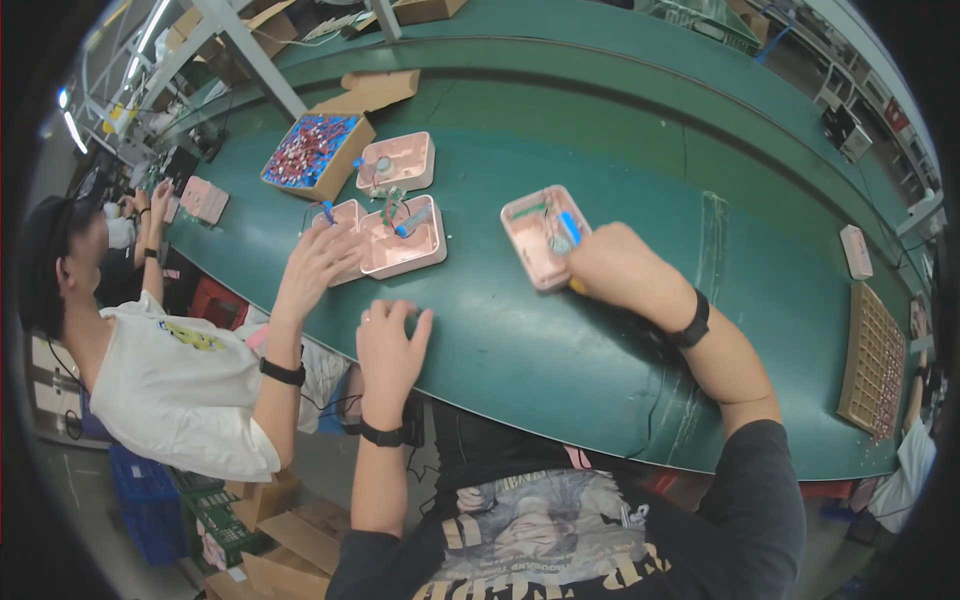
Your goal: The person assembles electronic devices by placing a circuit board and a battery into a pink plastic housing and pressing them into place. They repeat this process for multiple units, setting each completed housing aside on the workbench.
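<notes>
My right hand [622, 262] is closed at the right edge of a pink plastic housing [527, 262], and what its fingers hold is hidden. A small yellow-orange bit [577, 286] shows under that hand. Inside the housing are a blue cylindrical part [570, 227], a green strip and thin wires. My left hand [390, 345] is by the belt's near edge, thumb and fingers apart, with nothing in it. Beyond it stands another pink housing [425, 257] with wires, a green board and a blue-ended cylinder. A co-worker's hand [325, 255] reaches over a third pink housing [350, 213].
A further pink housing [420, 150] stands beside a cardboard box [345, 165] of blue parts with red wires. Stacked pink pieces [204, 200] lie far left. At right are a divided tray [865, 365] and a pink piece [856, 252]. The co-worker [185, 385] sits close at left.
</notes>
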Available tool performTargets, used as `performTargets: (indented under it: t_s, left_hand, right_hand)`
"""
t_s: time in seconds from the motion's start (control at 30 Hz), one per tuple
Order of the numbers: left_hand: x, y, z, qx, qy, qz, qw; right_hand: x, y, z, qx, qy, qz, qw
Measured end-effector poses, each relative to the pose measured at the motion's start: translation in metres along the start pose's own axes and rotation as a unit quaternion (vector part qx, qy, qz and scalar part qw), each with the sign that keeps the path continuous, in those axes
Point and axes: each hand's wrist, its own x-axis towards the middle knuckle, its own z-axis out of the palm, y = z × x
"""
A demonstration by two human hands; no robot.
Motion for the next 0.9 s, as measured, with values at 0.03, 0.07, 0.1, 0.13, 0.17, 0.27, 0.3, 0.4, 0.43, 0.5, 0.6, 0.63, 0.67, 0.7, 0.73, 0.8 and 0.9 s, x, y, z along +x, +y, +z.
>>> performTargets:
  t_s: [0.03,0.07,0.1,0.13,0.17,0.27,0.3,0.4,0.43,0.5,0.6,0.63,0.67,0.7,0.73,0.8,0.9]
  left_hand:
    - [-0.004,0.004,0.003,-0.023,0.014,0.02,0.999]
    - [-0.006,0.008,0.006,-0.045,0.03,0.039,0.998]
    - [-0.001,0.016,0.005,-0.047,0.032,0.039,0.998]
    - [0.008,0.028,0.001,-0.052,0.04,0.036,0.997]
    - [0.017,0.039,-0.004,-0.057,0.047,0.032,0.997]
    - [0.028,0.037,-0.004,-0.043,0.032,0.012,0.999]
    - [0.035,0.032,-0.001,-0.024,0.005,-0.004,1.0]
    - [0.04,0.024,0.004,0.0,-0.008,0.009,1.0]
    - [0.034,0.023,0.003,0.006,0.007,0.028,1.0]
    - [0.026,0.025,0.005,0.014,0.019,0.049,0.999]
    - [0.011,0.045,0.002,-0.012,-0.01,0.11,0.994]
    - [0.005,0.052,0.0,-0.01,-0.011,0.108,0.994]
    - [-0.003,0.06,-0.002,-0.02,-0.006,0.128,0.992]
    - [-0.013,0.068,-0.005,-0.031,-0.001,0.146,0.989]
    - [-0.021,0.074,-0.004,-0.042,0.004,0.165,0.985]
    - [-0.034,0.083,-0.003,-0.037,-0.006,0.167,0.985]
    - [-0.046,0.094,0.0,-0.034,-0.024,0.183,0.982]
  right_hand:
    - [0.001,0.013,0.0,-0.02,0.015,0.042,0.999]
    - [0.002,0.026,0.002,-0.023,0.015,0.044,0.999]
    - [0.002,0.041,0.005,-0.038,0.031,0.092,0.995]
    - [0.002,0.054,0.008,-0.051,0.047,0.138,0.988]
    - [0.0,0.066,0.012,-0.054,0.048,0.136,0.988]
    - [-0.004,0.097,0.02,-0.029,0.112,0.243,0.963]
    - [0.001,0.101,0.023,-0.033,0.117,0.246,0.962]
    - [0.013,0.108,0.039,0.046,0.157,0.34,0.926]
    - [0.011,0.113,0.043,0.046,0.159,0.344,0.924]
    - [0.006,0.122,0.053,0.066,0.227,0.288,0.928]
    - [0.006,0.118,0.053,0.111,0.233,0.222,0.94]
    - [0.005,0.116,0.049,0.141,0.205,0.189,0.95]
    - [0.004,0.113,0.045,0.17,0.176,0.157,0.957]
    - [0.007,0.099,0.033,0.225,0.157,0.08,0.958]
    - [0.014,0.078,0.017,0.276,0.137,0.003,0.951]
    - [0.02,0.032,-0.011,0.301,0.058,-0.064,0.95]
    - [0.016,-0.011,0.002,0.206,0.051,-0.156,0.965]
